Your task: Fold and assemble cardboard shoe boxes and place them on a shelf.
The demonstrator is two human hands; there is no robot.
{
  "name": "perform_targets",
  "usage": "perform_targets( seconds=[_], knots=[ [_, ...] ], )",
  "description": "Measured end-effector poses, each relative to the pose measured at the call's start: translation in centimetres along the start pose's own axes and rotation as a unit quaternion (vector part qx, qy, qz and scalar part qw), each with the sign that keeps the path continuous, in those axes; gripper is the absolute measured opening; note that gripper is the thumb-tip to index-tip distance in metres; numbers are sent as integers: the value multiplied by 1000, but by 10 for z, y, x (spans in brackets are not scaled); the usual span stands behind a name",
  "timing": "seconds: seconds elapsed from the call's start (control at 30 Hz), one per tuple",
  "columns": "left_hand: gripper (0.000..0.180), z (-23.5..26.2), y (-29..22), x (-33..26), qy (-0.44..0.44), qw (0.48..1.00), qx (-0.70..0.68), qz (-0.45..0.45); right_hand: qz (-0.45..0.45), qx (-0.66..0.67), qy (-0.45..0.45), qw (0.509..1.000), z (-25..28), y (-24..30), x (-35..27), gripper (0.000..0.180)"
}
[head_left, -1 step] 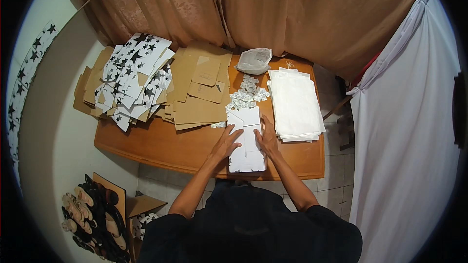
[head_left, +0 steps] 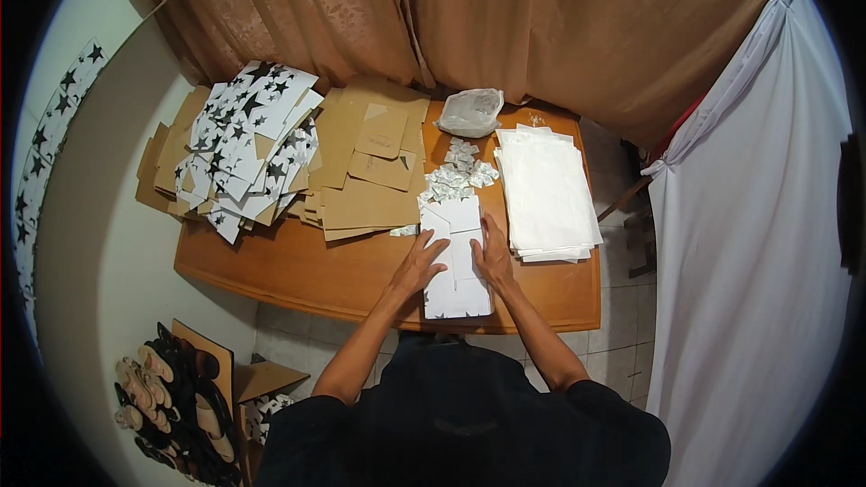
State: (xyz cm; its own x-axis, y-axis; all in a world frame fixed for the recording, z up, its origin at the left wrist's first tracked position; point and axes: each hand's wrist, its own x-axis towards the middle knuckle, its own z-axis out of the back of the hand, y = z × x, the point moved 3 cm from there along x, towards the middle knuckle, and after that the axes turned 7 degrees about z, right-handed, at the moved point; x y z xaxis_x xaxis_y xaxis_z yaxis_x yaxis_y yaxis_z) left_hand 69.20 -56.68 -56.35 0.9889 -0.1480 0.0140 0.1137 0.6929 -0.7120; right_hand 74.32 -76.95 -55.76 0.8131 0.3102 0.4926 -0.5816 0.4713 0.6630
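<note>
On table [head_left: 298, 271] front | left hand [head_left: 421, 263], right hand [head_left: 492, 257]: fingers flat, pressing white flat box [head_left: 457, 293] | white sheet stack [head_left: 546, 194] right | brown card stack [head_left: 370, 171] behind

Head-worn fisheye, steeply down over table [head_left: 298, 271]

One flat white die-cut cardboard box blank [head_left: 456, 257], unfolded, lies lengthwise just below the centre of the frame near the front edge of the table. Crease lines and flaps are visible at its upper end. Its side edges are partly covered.
</note>
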Motion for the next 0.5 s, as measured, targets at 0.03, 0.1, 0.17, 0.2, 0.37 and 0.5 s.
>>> perform_targets(
  seconds=[0.03, 0.1, 0.17, 0.2, 0.37, 0.5],
  knots=[
    [58, 0, -1, 0, -8, 1000, -16, -1, -40, -8, 44, 998, -1, -1, -5, 65],
    [57, -2, -1, -1, -14, 999, -32, -4, -34, -33, 76, 996, -3, -2, -4, 65],
    [55, -4, 2, -2, -43, 998, -43, -10, -28, -60, 106, 992, -4, -3, -7, 66],
    [55, -6, 3, -3, -41, 998, -43, -12, -38, -63, 135, 988, -5, -1, -8, 68],
    [49, -18, 4, -2, -58, 997, -22, -39, -83, 38, 136, 987, -5, -11, -21, 85],
    [47, -15, 1, -2, -42, 999, -32, -11, -98, 80, 108, 986, 8, 9, -47, 97]
  ],
)
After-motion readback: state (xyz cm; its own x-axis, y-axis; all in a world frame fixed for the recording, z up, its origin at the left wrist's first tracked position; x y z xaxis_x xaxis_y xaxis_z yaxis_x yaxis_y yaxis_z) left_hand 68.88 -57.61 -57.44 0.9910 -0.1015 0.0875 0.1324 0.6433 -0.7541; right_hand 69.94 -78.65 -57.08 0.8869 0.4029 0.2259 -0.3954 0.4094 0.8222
